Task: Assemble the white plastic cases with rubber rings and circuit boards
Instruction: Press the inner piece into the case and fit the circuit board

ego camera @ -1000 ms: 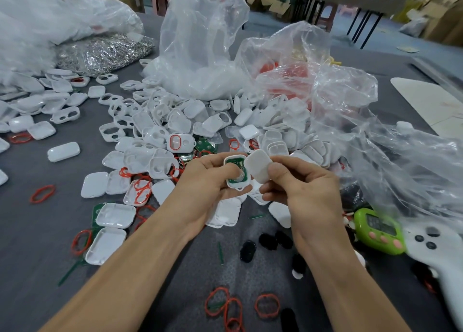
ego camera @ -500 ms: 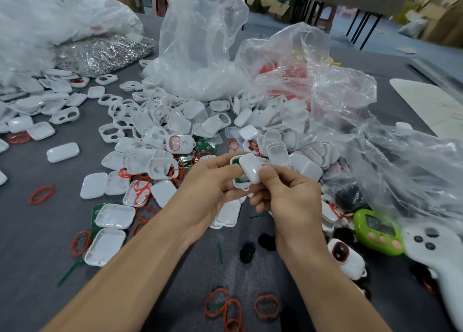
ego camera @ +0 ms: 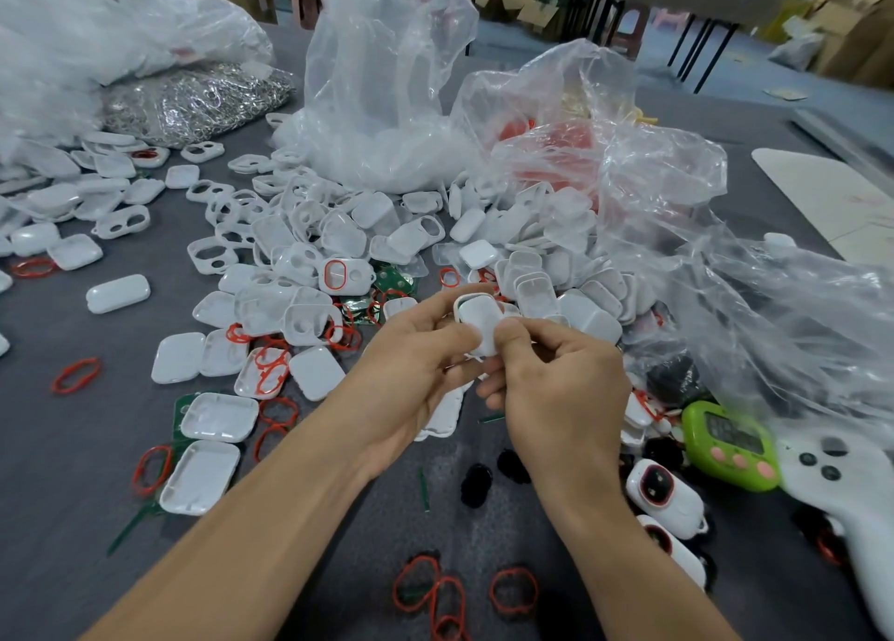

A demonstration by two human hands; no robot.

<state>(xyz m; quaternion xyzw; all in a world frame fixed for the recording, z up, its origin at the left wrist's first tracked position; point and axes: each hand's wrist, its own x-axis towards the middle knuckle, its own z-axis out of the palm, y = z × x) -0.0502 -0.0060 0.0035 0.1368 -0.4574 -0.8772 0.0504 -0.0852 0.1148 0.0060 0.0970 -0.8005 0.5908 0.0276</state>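
Case: white plastic case (ego camera: 476, 319), held just above the desk (ego camera: 58, 471) in front of the heap, smooth cover facing up; a thin dark seam shows along its far edge.
Left grip (ego camera: 411, 365): curled round the case's left side, thumb lying along the upper left edge, fingers underneath.
Right grip (ego camera: 563, 389): pinching the case's near right corner, thumb tip pressed on the cover, remaining fingers curled below.
Case vs grip: sits at the fingertips of both, far end sticking out beyond them, away from either palm.
Heap: loose case halves (ego camera: 338, 248) behind the hands; green circuit boards (ego camera: 397, 278) among them.
Rings: red rubber rings (ego camera: 450, 592) on the desk between the forearms.
Right edge: green timer (ego camera: 730, 442), white controller (ego camera: 851, 500), finished case (ego camera: 663, 491) with a red-ringed window.
Behind: clear plastic bags (ego camera: 387, 84).
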